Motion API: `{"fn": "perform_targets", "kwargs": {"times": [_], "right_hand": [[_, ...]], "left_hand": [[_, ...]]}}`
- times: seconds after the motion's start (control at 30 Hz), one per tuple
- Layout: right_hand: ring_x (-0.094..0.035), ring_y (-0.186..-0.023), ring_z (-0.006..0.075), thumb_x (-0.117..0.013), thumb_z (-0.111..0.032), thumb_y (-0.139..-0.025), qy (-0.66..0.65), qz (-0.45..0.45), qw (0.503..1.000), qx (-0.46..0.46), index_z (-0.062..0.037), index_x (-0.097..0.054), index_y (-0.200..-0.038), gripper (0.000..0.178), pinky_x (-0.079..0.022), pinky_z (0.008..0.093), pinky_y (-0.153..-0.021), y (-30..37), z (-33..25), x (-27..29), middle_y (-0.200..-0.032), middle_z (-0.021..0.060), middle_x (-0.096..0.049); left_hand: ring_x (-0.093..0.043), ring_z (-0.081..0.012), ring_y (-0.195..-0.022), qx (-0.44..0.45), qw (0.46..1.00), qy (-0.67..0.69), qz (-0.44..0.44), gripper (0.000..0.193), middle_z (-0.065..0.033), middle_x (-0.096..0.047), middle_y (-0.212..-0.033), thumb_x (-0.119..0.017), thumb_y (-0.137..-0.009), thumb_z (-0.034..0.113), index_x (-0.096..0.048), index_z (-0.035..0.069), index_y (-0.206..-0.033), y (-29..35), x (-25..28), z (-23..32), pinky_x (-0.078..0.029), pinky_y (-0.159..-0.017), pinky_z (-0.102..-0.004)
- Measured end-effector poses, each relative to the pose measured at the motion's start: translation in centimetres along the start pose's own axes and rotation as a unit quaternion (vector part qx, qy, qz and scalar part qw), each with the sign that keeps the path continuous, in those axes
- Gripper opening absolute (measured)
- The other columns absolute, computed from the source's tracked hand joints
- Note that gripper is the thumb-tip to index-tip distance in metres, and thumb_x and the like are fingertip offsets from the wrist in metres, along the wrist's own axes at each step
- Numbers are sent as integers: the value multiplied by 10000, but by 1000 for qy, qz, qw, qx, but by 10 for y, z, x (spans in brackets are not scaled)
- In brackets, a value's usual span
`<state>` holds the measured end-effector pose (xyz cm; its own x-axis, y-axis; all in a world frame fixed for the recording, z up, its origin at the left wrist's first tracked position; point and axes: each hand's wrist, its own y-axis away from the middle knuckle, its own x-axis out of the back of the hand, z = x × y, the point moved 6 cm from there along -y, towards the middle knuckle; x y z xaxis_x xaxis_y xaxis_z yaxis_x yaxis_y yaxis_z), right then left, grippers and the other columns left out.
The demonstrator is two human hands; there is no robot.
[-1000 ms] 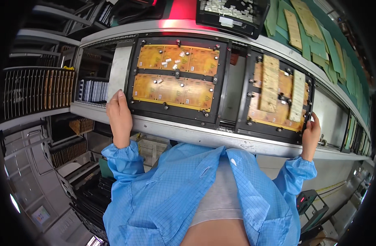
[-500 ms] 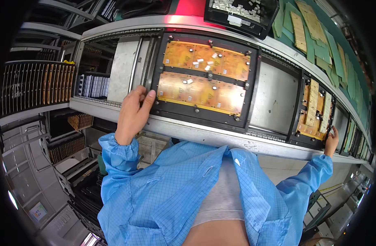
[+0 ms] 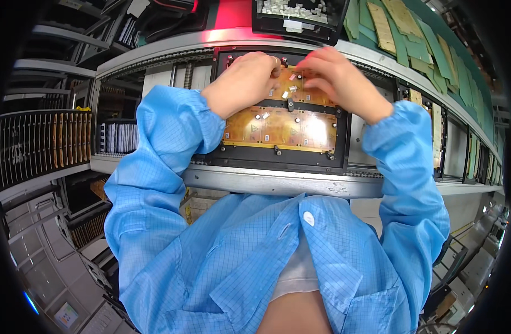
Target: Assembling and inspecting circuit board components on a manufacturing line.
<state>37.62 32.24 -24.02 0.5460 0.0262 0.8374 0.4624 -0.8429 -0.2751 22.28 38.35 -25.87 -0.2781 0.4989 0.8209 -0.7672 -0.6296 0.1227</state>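
Two amber panels of circuit boards lie one behind the other in a black frame, the near panel (image 3: 280,129) in full view and the far panel (image 3: 322,97) partly covered. Over the far panel's left part is my left hand (image 3: 247,80), fingers curled together; their tips hide whatever they hold. My right hand (image 3: 344,80) hovers at that panel's right side, fingers and thumb apart, slightly blurred. Between the hands, a few small white connectors (image 3: 293,89) lie loose on the far panel. Another white connector (image 3: 266,115) rests on the near panel.
The black frame (image 3: 278,157) sits on a metal conveyor rail (image 3: 255,180). Behind it stands a black bin (image 3: 297,29) of white connectors. Green and tan strips (image 3: 417,39) are piled at the far right. A slotted rack (image 3: 44,146) with boards stands at left.
Both hands have left the conveyor's left part and right end and come together over the far panel. Several loose connectors there have shifted or are now covered.
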Motion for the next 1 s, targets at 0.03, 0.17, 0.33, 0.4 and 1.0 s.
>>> {"fn": "perform_targets", "kwargs": {"times": [0.03, 0.17, 0.33, 0.4, 1.0], "right_hand": [[-550, -1041, 333, -702, -71, -822, 15, 9, 1000, 8, -29, -650, -1074, 261, -474, 411, -917, -6, -1, -9, -1004, 123, -614], [-559, -1005, 346, -691, -62, -829, 32, -12, 999, 26, -29, -660, -1036, 212, -483, 420, -891, -13, 3, -27, -974, 115, -621], [-647, -913, 250, -649, -31, -893, -123, 40, 976, -178, -5, -658, -997, 107, -512, 337, -823, -5, 7, 3, -980, 120, -674], [-642, -920, 155, -630, -42, -936, -157, 71, 968, -181, 2, -672, -1053, 132, -511, 287, -811, 10, 16, 15, -1010, 73, -691], [-611, -933, 97, -666, -51, -938, -376, 265, 818, -345, 24, -665, -1192, 265, -491, 240, -857, 134, 22, 40, -1145, 79, -686]], "left_hand": [[-641, -390, -995, -3, 1000, -2, 0, 209, -231, -676, -960, -693, -818, 102, -688, -12, -994, -1, 0, 3, -508, -876, -461], [-663, -378, -956, 6, 1000, -9, 18, 175, -233, -685, -939, -662, -811, 66, -688, -32, -954, 2, -3, 1, -518, -859, -454], [-693, -356, -836, 14, 997, 54, 46, 155, -221, -696, -856, -647, -814, 49, -691, -52, -923, -2, 8, -10, -550, -777, -414], [-702, -344, -793, -19, 994, 89, 56, 161, -212, -699, -827, -668, -818, 64, -702, -47, -930, -8, 9, -14, -557, -733, -395], [-692, -303, -909, -138, 979, -7, 147, 136, -148, -723, -948, -704, -846, 81, -741, 10, -955, -14, -8, -12, -549, -834, -369]]}}
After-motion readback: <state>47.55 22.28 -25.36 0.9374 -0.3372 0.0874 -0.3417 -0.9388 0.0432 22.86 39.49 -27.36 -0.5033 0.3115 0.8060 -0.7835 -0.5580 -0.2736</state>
